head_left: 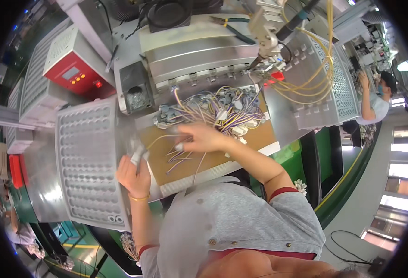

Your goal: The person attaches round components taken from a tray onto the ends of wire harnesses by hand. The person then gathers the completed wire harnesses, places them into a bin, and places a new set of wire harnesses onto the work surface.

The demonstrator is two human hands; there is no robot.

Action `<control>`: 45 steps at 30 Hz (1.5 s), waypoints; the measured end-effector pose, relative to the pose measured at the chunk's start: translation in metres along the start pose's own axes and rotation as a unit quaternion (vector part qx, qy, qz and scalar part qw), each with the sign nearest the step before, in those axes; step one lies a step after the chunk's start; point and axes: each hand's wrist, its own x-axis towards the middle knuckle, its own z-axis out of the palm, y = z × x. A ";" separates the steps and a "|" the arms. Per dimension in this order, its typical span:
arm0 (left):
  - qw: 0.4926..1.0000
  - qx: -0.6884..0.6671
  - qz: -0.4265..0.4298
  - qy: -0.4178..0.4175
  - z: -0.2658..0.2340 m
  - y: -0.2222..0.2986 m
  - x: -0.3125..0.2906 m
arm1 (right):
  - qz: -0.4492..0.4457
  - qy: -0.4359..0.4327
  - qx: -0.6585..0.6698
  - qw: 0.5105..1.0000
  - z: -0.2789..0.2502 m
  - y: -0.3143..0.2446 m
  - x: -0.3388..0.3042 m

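Near the right edge of the grey tray (88, 162), my left hand (134, 178) is closed around a small grey-white part (139, 154), blurred by motion. A pale wire lead (160, 137) runs from this part over to my right hand (203, 137). The fingers of my right hand are pinched at the lead, with a small white piece (180, 147) at their tips. Just beyond that hand lies a tangled pile of wired grey parts (213, 109) with white connectors. Several loose wire ends (178, 160) rest on the brown board (204, 169) below it.
Two round parts (116, 218) sit in the tray's near corner. A red-fronted control box (74, 72) stands at far left. Behind the pile is a metal fixture (199, 60), with pliers (236, 28) on top. Yellow cables (322, 69) hang at right. Another person (375, 102) works far right.
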 end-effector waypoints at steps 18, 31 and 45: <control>0.823 0.491 -0.233 -0.164 -0.170 -0.053 -0.158 | 0.040 0.066 0.182 0.980 0.009 -0.035 0.012; 0.822 -0.350 -0.445 0.066 -0.073 0.000 -0.054 | 0.055 0.081 0.239 0.966 0.013 -0.046 0.003; 0.772 -0.514 -0.368 -0.073 0.003 0.031 -0.019 | 0.047 0.070 0.227 0.970 0.018 -0.049 0.002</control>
